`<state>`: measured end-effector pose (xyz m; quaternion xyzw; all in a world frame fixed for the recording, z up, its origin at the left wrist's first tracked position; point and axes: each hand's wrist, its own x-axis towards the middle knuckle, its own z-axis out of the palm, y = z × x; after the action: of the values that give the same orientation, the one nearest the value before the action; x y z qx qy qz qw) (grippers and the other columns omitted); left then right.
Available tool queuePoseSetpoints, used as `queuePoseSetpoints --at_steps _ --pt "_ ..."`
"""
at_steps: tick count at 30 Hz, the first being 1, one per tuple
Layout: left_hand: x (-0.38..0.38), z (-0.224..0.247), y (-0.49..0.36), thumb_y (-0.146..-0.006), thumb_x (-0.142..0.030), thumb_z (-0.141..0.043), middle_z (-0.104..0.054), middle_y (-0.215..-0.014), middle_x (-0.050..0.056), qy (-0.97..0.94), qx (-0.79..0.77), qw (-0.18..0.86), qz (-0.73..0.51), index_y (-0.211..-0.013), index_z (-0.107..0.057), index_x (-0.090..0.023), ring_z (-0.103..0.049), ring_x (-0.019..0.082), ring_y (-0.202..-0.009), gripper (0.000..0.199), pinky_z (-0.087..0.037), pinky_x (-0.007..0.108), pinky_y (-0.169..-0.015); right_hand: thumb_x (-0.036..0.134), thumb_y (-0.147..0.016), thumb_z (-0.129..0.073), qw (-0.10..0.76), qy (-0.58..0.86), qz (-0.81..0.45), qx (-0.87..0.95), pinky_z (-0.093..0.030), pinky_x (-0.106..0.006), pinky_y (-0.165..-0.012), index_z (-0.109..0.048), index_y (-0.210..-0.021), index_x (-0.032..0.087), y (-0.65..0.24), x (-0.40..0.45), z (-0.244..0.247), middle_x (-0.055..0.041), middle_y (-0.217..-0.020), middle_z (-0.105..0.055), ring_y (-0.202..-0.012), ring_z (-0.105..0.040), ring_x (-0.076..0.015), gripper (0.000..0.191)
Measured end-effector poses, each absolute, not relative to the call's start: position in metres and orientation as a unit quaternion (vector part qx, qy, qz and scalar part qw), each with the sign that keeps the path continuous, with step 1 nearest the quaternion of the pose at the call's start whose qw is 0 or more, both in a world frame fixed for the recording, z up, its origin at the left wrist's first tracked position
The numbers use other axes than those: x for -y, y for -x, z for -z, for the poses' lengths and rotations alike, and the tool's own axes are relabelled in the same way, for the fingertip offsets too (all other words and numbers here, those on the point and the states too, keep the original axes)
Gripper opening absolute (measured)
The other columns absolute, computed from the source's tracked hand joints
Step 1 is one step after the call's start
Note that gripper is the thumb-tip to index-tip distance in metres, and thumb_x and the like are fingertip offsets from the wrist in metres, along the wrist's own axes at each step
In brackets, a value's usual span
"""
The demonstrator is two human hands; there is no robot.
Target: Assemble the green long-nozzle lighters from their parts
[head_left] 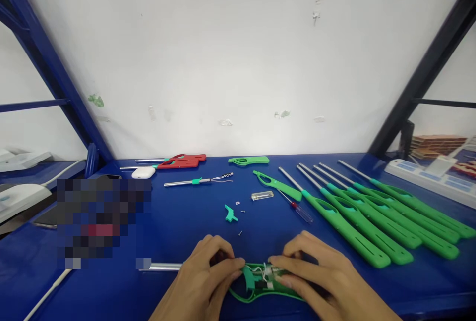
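At the front edge of the table lies an opened long-nosed gas lighter [240,299], its green half shell showing the inner parts. Its metal tube [161,267] points left, passing behind my left hand [208,276]. That hand is closed, thumb and fingers pinching the shell's left end near the teal trigger [250,280]. My right hand [320,271] is closed on the clear fuel tank [274,271] inside the handle, partly hidden by the fingers. White wires and a black part sit between the hands. Beyond lie a loose teal trigger [230,213] and small screws [240,233].
Several assembled green lighters [349,232] lie at right, beside a screwdriver [302,212], a green half shell [280,186] and a clear tank [262,195]. Further back are red lighters [178,164], a white case [143,172] and a tube with wires [188,183]. A power strip [431,180] stands far right.
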<state>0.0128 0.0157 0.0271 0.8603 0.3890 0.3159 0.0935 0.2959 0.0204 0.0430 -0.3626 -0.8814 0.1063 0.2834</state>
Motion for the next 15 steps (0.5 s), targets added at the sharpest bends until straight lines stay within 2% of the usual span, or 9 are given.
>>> queuePoseSetpoints --at_steps 8,12,15 --pt "-0.0147 -0.0251 -0.0110 -0.113 -0.013 -0.050 -0.067 -0.105 0.003 -0.864 -0.381 0.073 -0.321 -0.121 -0.074 -0.027 -0.069 0.016 -0.085 0.029 -0.058 0.025 -0.073 0.033 -0.115 -0.055 0.245 0.374 -0.092 0.890 -0.063 -0.027 -0.081 -0.078 -0.117 0.029 -0.2948 -0.0182 -0.0475 -0.0038 -0.105 -0.073 -0.093 -0.073 -0.0199 0.023" --pt "-0.0136 -0.0252 -0.0090 -0.112 -0.010 -0.050 -0.068 -0.108 0.003 -0.869 -0.379 0.062 -0.311 -0.125 -0.072 -0.026 -0.068 0.015 -0.086 0.030 -0.059 0.026 -0.077 0.036 -0.115 -0.054 0.251 0.368 -0.052 0.894 -0.066 -0.027 -0.080 -0.080 -0.122 0.029 -0.2950 -0.0164 -0.0486 -0.0047 -0.103 -0.074 -0.091 -0.076 -0.0202 0.027" --pt "-0.0131 -0.0255 -0.0083 -0.111 -0.007 -0.049 -0.068 -0.109 0.004 -0.871 -0.376 0.054 -0.311 -0.128 -0.071 -0.026 -0.069 0.016 -0.087 0.034 -0.059 0.027 -0.078 0.034 -0.114 -0.053 0.236 0.362 -0.023 0.902 -0.068 -0.030 -0.083 -0.079 -0.127 0.028 -0.2953 -0.0147 -0.0507 -0.0059 -0.104 -0.076 -0.092 -0.079 -0.0218 0.029"
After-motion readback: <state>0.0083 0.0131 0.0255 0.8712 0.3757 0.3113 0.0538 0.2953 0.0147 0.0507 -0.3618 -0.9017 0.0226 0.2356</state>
